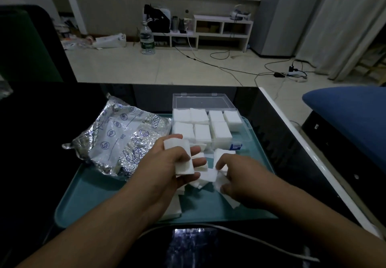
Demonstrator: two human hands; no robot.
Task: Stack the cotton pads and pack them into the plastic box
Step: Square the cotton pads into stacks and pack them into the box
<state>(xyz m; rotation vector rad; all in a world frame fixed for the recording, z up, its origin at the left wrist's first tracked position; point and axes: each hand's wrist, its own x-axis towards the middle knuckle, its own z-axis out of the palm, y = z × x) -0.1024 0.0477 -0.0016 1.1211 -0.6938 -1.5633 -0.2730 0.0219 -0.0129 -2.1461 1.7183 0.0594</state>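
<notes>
The small stack of cotton pads (182, 156) sits in the left hand (167, 167), long axis running away from the camera and tipped a bit to the right, held just above the teal tray (87, 194). Thumb on top, fingers curled under, so it's gripping the stack. Right beside it the right hand (244, 180) rests down on the loose pads (205, 176) scattered on the tray, fingertips curled and pinching at one. Behind them the clear plastic box (205, 121) lies open, compartments already full of white stacks, next to a crumpled foil bag (123, 136).
</notes>
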